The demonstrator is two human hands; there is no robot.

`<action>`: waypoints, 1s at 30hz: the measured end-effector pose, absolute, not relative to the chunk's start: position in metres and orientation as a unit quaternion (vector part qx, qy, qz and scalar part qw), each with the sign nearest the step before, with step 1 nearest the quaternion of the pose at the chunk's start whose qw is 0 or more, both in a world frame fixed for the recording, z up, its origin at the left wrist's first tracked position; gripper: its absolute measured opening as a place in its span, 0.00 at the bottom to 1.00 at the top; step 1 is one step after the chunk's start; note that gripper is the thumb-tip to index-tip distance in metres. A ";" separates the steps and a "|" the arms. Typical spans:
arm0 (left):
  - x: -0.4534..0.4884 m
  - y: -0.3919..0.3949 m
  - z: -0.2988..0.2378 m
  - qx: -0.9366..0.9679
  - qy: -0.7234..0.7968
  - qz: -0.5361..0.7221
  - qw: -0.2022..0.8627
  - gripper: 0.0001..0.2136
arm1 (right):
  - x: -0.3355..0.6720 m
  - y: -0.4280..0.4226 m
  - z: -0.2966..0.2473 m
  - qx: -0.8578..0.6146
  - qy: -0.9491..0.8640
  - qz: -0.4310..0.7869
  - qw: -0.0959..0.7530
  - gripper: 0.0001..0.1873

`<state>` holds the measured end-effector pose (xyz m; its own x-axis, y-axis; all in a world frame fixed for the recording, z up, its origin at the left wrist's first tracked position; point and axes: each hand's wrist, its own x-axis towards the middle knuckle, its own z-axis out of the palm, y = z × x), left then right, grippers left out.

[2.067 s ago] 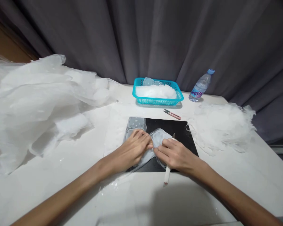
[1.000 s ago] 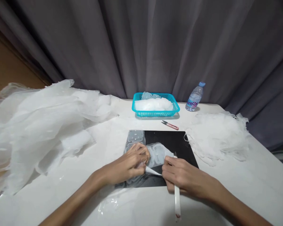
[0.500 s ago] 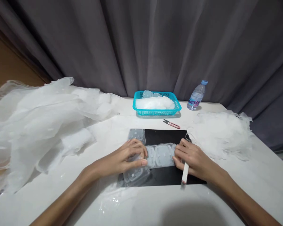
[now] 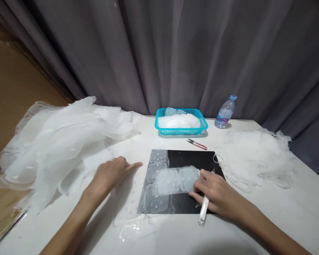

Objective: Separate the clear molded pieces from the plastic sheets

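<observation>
My right hand (image 4: 211, 189) is closed around a slim white-handled tool (image 4: 203, 210), whose handle sticks out below the palm; its working end is mostly hidden. The fingertips touch the right end of a strip of translucent white moulded pieces (image 4: 178, 180) lying across a black board (image 4: 192, 158). Under the strip's left end, a clear sheet with rounded rectangular shapes (image 4: 156, 202) covers the board's left part. My left hand (image 4: 110, 177) is over the table left of the board, thumb stretched out and other fingers curled, with nothing visible in it.
Behind the board lie pink thread snips (image 4: 198, 144). Farther back are a turquoise basket (image 4: 182, 131) holding white pieces and a water bottle (image 4: 225, 112). Heaps of translucent sheet material lie left (image 4: 61, 141) and right (image 4: 257, 156). Brown cardboard (image 4: 18, 92) stands at left.
My left hand has let go of the strip and moved left off the board. My right hand stays at the strip's right end with the tool. The view has shifted slightly.
</observation>
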<state>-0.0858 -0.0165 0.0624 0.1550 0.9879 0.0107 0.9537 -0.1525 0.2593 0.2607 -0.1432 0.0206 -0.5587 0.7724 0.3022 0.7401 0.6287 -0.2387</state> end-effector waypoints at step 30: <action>-0.181 0.064 0.138 0.819 0.568 -0.069 -0.043 0.23 | 0.299 -0.125 0.029 -0.710 -0.664 0.029 0.233 0.15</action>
